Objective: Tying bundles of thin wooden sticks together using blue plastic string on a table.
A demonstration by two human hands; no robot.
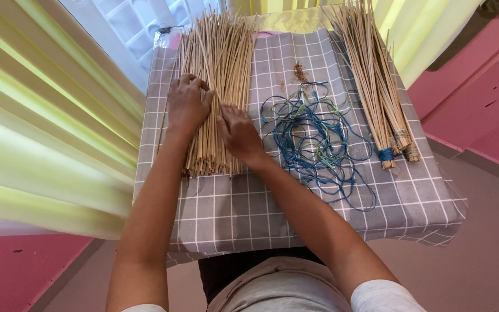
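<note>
From where I watch, both hands are down on the loose pile of thin pale sticks lying on the near-left part of the table. My left hand lies flat on the pile with its fingers curled and close together over the stick tops; my right hand presses the pile's right edge, fingers together and pointing up-left. One stick seems to rise between the two hands, though I cannot tell whether either hand is pinching it.

To do this well, I would keep the palms light so the sticks roll rather than snap, and square the near ends, which already sit roughly level.

Just right of the pile is a tangle of blue cord, with some green strands in it. Further right are tied stick bundles, bound near their lower ends. All rest on a grey checked cloth. Beyond are yellow-green curtains, a bright window, and pink walls.
</note>
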